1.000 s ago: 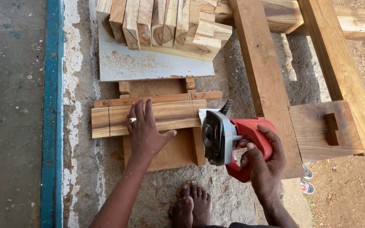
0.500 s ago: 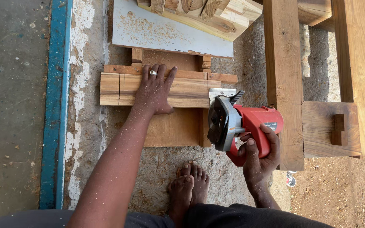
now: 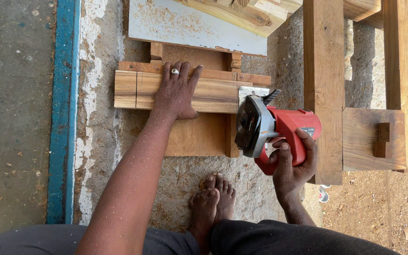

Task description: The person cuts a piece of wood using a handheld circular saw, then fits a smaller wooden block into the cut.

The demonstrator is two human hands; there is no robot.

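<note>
The plank (image 3: 192,92) lies mid-frame, long axis left to right, on a wooden jig (image 3: 199,137). The left hand (image 3: 176,92) presses flat on it, fingers spread, pointing up-frame. At its right end, the right hand (image 3: 293,163) grips the red saw (image 3: 272,130), which points up-frame.

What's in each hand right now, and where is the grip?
Right hand grips the red circular saw by its rear handle. Left hand lies flat on the wooden plank, pressing, not grasping.
</note>
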